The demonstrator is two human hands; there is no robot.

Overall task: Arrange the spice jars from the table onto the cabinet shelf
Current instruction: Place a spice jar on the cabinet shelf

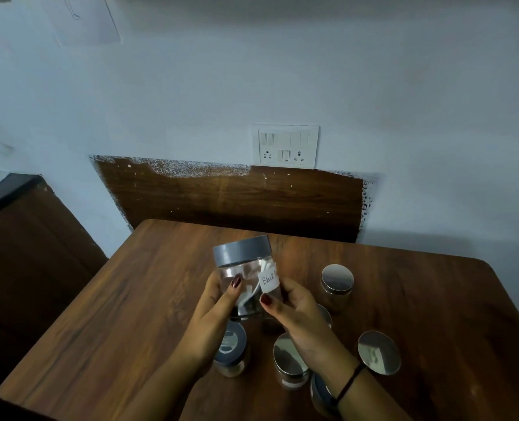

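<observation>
Before you rose a pale wall point(282, 71), with a dark wood panel point(237, 196) low on it and a white switchboard point(285, 146) set just above that panel. Below stood the brown wooden table point(115, 299), its far edge close against the panel.

You held a clear jar with a grey lid point(245, 278) up over the table, tilted slightly, with both hands. Your left hand point(214, 311) wrapped the jar's left side, fingers curled against the glass and the thumb pressed on its front. Your right hand point(294, 311) gripped the right side, thumb pressing just below a white paper label point(269, 279) that read "Black" before curving out of sight. Dark contents lay at the jar's bottom.

The other jars stood on the table beneath and beside your hands: a steel-lidded jar point(337, 284) to the right, a second steel-lidded jar point(379, 353) nearer you, a third steel-lidded jar point(290, 360) under your right wrist, and a grey-lidded jar point(231, 349) under your left wrist. A black band point(351, 382) circled your right wrist.
</observation>
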